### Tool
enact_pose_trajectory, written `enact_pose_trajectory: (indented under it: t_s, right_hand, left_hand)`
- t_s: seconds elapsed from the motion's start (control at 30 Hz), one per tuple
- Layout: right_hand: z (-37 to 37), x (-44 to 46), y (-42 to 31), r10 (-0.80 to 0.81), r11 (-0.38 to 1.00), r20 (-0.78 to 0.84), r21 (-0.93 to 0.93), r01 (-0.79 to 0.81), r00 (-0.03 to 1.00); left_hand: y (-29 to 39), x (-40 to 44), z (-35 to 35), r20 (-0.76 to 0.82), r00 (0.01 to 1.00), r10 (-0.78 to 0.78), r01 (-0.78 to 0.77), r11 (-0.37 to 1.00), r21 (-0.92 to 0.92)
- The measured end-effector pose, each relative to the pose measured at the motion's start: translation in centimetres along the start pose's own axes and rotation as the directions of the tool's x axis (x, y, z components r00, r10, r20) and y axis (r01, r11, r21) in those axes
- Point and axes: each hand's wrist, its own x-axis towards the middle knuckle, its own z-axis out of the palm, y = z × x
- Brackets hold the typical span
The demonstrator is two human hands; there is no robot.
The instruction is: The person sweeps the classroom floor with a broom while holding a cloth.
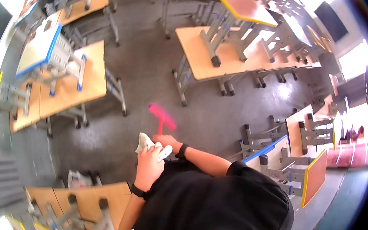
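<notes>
Grey floor (144, 74) opens beyond left fingers (153, 151) gripping white cloth (143, 141), right fingers (163, 138) a pink T-shaped tool (162, 116); wooden desks (191, 47) flank it.

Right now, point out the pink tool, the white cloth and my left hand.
Pink tool (162, 117): head view, on the middle of its crossbar.
White cloth (143, 141): head view, on its upper bunched part.
Left hand (149, 162): head view, on the back of it.

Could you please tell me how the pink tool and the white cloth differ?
The pink tool is vivid pink; the cloth is whitish. The pink tool has a slim handle and a bar-like head, while the cloth is bunched up. The right hand grips the pink tool; the left hand holds the cloth. Both are held above the floor.
</notes>
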Motion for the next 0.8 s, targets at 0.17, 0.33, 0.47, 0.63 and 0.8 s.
enact_pose_trajectory:
  t_s: [0.17, 0.33, 0.47, 0.63, 0.8]
  right_hand:
    - [-9.0, 7.2, -3.7, 0.031, 0.999, -0.049, -0.031, -0.032, 0.998]
    - [-13.5, 14.3, -5.6, -0.036, 0.992, -0.240, -0.123, 0.006, 0.970]
    - [-20.1, 20.5, -4.9, -0.036, 0.993, -0.224, -0.121, 0.008, 0.974]
    - [-27.8, 32.3, 3.9, 0.097, 0.990, -0.192, -0.080, -0.114, 0.977]
    - [-37.5, 40.7, 8.2, 0.026, 0.999, -0.214, -0.020, -0.031, 0.976]
  left_hand:
    - [-1.4, 11.4, -10.6, 0.177, 0.966, 0.187, -0.199, 0.979, 0.053]
    - [-3.3, 19.6, -18.4, 0.164, 0.933, 0.320, -0.323, 0.946, -0.005]
    - [-7.5, 26.7, -19.5, 0.104, 0.968, 0.227, -0.218, 0.972, -0.093]
    - [-11.6, 41.7, -17.2, 0.053, 0.994, 0.092, -0.088, 0.994, -0.070]
    - [-11.8, 55.3, -17.6, 0.093, 0.993, -0.065, 0.078, 0.988, -0.135]
